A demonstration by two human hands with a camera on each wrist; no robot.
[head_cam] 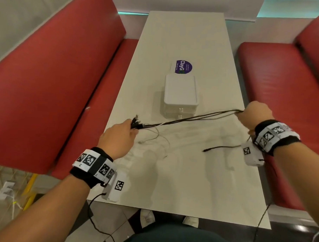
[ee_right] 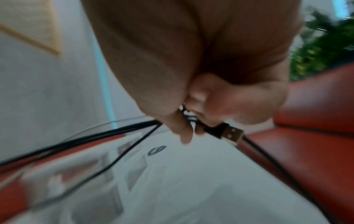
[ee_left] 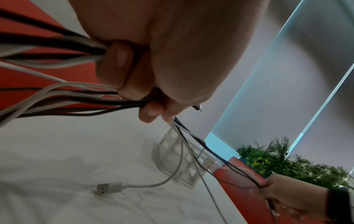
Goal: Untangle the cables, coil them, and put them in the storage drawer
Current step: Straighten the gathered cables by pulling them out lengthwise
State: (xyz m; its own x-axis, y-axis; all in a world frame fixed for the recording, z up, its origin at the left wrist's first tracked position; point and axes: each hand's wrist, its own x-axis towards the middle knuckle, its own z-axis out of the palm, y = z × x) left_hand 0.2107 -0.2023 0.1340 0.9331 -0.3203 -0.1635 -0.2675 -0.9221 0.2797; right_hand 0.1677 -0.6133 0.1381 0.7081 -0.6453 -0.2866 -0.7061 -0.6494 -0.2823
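Note:
A bundle of black and white cables (head_cam: 188,118) stretches taut above the white table (head_cam: 189,177) between both hands. My left hand (head_cam: 125,132) grips one end, with several plugs sticking out past the fingers (ee_left: 118,60). My right hand (head_cam: 254,114) pinches the other end; a black USB plug (ee_right: 229,133) pokes out beside its fingertips (ee_right: 184,134). A loose white cable with a USB plug (ee_left: 109,187) lies on the table under the bundle. A black cable end (head_cam: 219,148) hangs near my right wrist. The white storage drawer unit (head_cam: 180,98) stands behind the cables, its drawers closed.
A purple round sticker (head_cam: 184,67) lies on the table behind the drawer unit. Red padded benches (head_cam: 55,90) flank the table on both sides. Green plants (ee_left: 287,163) stand beyond the right bench. Thin sensor wires hang from both wristbands.

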